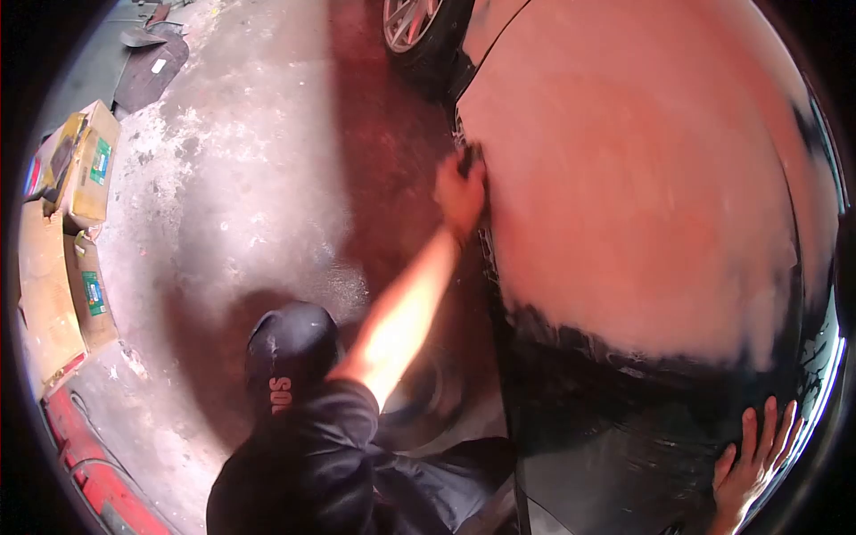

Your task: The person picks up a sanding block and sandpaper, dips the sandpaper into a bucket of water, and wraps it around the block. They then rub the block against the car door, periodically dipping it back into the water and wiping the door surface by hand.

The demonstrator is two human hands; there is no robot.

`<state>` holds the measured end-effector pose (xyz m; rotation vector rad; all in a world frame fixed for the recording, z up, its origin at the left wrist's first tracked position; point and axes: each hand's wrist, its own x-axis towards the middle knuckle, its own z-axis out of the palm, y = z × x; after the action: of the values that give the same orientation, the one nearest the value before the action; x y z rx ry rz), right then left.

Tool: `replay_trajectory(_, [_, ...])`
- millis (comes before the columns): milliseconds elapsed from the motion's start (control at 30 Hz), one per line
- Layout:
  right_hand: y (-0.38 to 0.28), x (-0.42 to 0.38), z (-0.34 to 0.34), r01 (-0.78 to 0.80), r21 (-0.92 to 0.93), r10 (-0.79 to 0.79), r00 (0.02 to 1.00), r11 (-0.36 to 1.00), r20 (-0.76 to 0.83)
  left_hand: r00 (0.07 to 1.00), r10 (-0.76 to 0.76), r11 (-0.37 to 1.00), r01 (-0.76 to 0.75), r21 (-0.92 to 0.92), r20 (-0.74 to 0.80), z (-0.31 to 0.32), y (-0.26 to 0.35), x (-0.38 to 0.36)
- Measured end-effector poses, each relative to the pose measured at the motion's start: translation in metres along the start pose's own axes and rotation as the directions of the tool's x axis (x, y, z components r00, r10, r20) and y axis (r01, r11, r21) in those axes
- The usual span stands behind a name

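Observation:
My right hand lies with its fingers spread on the dark, glossy lower part of a car body panel, near its right edge. Nothing is held in it. Most of the panel has a dull surface that looks pinkish-orange, with a ragged dark border toward me. My left hand is out of view. To the left, a co-worker in a dark cap and dark shirt stretches an arm out, and that person's hand is at the panel's left edge, around something small and dark that I cannot make out.
A car wheel shows at the top. Cardboard boxes stand on the stained concrete floor at the left. Below them lies a red metal object. A dark object sits at the upper left. The co-worker's body fills the bottom middle.

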<state>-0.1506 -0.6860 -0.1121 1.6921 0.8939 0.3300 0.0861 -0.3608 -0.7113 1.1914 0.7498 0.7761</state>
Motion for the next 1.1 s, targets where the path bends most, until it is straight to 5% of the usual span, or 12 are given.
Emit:
replay_trajectory(133, [-0.002,-0.002,-0.002,-0.016,0.032,0.015,1.000,0.999,0.016,0.970,-0.168,0.967,0.197,-0.161,0.178,-0.013,0.002,0.042])
replay_trajectory(200, [-0.001,-0.003,-0.003,-0.026,0.023,0.026,0.999,0.999,0.026,0.958,-0.204,0.930,0.254,-0.266,0.203,-0.025,-0.004,-0.026])
replay_trajectory(267, [0.001,-0.003,-0.002,-0.005,-0.007,0.005,1.000,1.000,0.029,0.990,-0.033,0.897,0.089,-0.433,0.137,-0.034,-0.010,-0.102])
replay_trajectory(367, [0.001,0.001,-0.002,0.005,0.000,-0.005,1.000,1.000,0.009,0.995,0.020,0.940,0.015,-0.340,0.098,-0.029,-0.016,-0.086])
replay_trajectory(467, [0.005,-0.005,0.001,0.017,-0.047,-0.015,0.999,0.999,0.036,0.977,-0.171,0.978,0.183,-0.097,0.124,-0.019,0.023,0.025])
replay_trajectory(567, [0.007,-0.004,0.002,0.026,-0.032,-0.026,1.000,0.999,0.011,0.983,-0.101,0.992,0.110,-0.054,0.155,-0.017,0.021,0.039])
replay_trajectory(700, [0.007,-0.006,0.002,0.000,-0.043,0.001,0.999,0.999,0.035,0.976,0.203,0.967,-0.213,0.139,0.084,-0.044,0.034,-0.190])
replay_trajectory(733, [0.004,-0.005,0.002,0.000,-0.041,0.001,1.000,0.999,0.023,0.987,0.048,0.976,-0.079,0.204,0.156,-0.053,0.044,-0.250])
replay_trajectory(833, [0.001,-0.003,0.007,-0.007,-0.037,0.006,1.000,0.999,-0.015,0.985,0.042,0.968,-0.082,0.238,0.168,-0.059,0.049,-0.282])
replay_trajectory(933, [0.001,0.003,0.002,-0.017,-0.038,0.016,1.000,0.999,-0.019,0.997,0.074,0.922,-0.069,0.380,0.002,-0.026,0.026,-0.173])
replay_trajectory(1000, [0.002,0.004,0.000,-0.002,-0.038,0.000,0.999,0.999,-0.040,0.986,-0.164,0.947,0.151,0.282,0.022,-0.010,0.016,-0.058])
replay_trajectory(1100, [-0.001,0.006,-0.002,-0.004,-0.039,0.001,0.997,0.999,-0.077,0.987,-0.159,0.956,0.145,0.254,0.037,-0.018,0.019,-0.066])
